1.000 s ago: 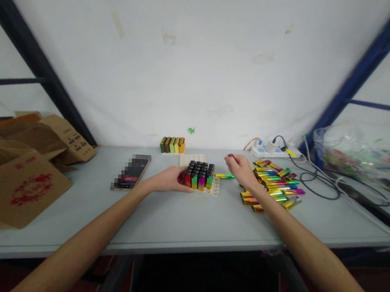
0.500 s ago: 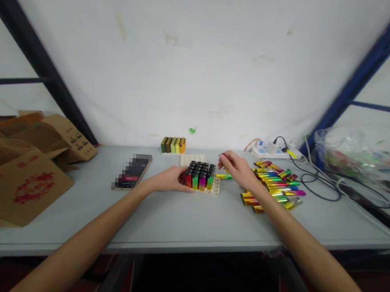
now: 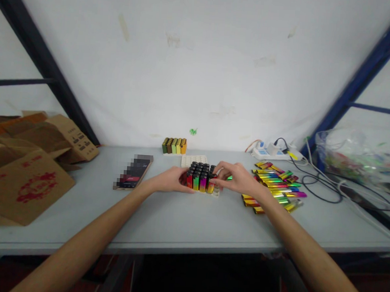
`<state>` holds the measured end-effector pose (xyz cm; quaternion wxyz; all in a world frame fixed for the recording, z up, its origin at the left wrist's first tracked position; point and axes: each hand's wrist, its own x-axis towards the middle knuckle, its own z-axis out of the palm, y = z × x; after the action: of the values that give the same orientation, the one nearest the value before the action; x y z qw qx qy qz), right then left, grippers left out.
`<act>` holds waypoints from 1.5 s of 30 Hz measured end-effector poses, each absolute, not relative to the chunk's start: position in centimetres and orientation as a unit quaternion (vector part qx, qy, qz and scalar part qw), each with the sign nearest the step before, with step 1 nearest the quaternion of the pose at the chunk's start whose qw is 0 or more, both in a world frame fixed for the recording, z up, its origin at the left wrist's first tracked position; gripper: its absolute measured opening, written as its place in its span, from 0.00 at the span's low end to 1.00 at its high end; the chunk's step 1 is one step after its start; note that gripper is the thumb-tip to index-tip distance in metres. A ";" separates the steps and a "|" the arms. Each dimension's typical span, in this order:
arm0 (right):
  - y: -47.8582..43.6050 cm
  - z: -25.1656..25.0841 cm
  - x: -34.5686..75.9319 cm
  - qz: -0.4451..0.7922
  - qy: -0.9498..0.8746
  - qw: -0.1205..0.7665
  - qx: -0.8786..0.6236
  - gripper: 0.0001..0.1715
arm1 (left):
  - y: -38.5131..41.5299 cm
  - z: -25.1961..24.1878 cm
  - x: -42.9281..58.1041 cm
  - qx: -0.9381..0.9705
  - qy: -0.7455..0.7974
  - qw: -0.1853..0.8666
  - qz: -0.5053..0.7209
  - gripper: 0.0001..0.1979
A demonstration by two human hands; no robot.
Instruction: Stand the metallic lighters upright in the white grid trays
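Note:
Upright lighters (image 3: pixel 196 182) with black tops and shiny coloured bodies stand in rows in a white holed tray (image 3: pixel 216 193). My left hand (image 3: pixel 171 180) is curled round the left side of this block, thumb low along the front. At the right end of the rows, my right hand (image 3: pixel 233 177) pinches a lighter (image 3: pixel 214 177), mostly hidden by the fingers, above the tray's right-hand holes. To the right lies a loose pile of shiny multicoloured lighters (image 3: pixel 275 186). A single green lighter (image 3: pixel 229 178) lies partly behind my right hand.
Behind the block lie another white holed tray (image 3: pixel 194 160) and a set of green-to-orange lighters (image 3: pixel 174 146). A phone (image 3: pixel 134 173) and cardboard boxes (image 3: pixel 29 174) are at left. A power strip (image 3: pixel 271 153), cables (image 3: pixel 325 190) and a plastic bag (image 3: pixel 344 152) occupy the right.
My right hand has moved left and slightly down, bringing a lighter from beside the pile to the right end of the tray. My left hand stays on the block.

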<state>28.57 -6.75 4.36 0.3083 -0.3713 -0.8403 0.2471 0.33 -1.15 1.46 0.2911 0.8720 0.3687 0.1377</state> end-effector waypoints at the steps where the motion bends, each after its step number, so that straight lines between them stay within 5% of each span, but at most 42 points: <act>1: -6.7 4.3 28.5 0.246 -0.841 0.304 -0.374 0.16 | -1.1 1.4 0.3 0.872 0.370 0.289 0.138 0.30; 22: -6.8 3.5 27.8 0.215 -0.850 0.317 -0.363 0.16 | -1.2 1.7 0.4 0.879 0.379 0.269 0.109 0.32; 34: -6.9 4.0 28.0 0.220 -0.863 0.287 -0.352 0.24 | -1.3 1.8 0.4 0.881 0.383 0.259 0.105 0.31; 38: -5.7 4.4 30.1 0.121 -0.834 0.323 -0.430 0.19 | -1.2 1.7 0.4 0.879 0.388 0.257 0.110 0.31; 45: -2.6 2.5 35.0 0.036 -0.858 0.164 -0.485 0.18 | -1.1 1.4 0.3 0.879 0.375 0.268 0.121 0.31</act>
<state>35.03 -2.64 2.48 0.1637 -0.4854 -0.8581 0.0359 0.34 -1.06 1.42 0.2681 0.8791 0.3750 0.1214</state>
